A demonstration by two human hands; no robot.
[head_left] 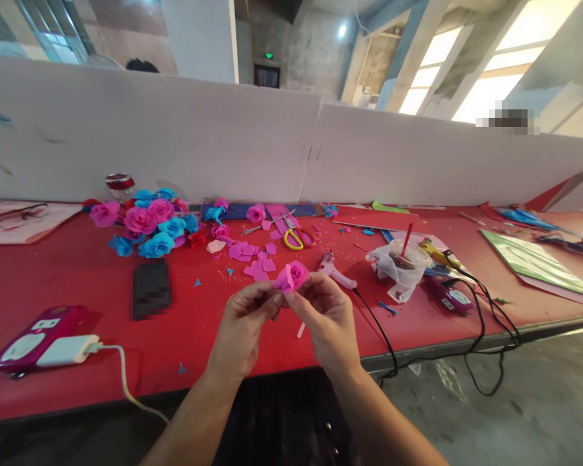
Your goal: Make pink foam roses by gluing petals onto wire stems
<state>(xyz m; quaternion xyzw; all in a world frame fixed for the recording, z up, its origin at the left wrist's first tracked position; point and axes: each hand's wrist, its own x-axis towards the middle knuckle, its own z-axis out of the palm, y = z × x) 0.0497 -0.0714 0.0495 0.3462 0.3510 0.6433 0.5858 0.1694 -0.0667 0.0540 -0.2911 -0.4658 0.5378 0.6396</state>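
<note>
Pinching a pink paper rose (293, 276), left hand (243, 323) and right hand (326, 320) hide its base

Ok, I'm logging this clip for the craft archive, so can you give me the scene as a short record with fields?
left hand: pinches the pink paper rose from the left
right hand: pinches the same rose from the right
surface: red table
near the hands: glue gun, loose pink petals, yellow-handled scissors
left side: pile of pink and blue roses, phone on charger
right side: plastic cup in a bag
</note>
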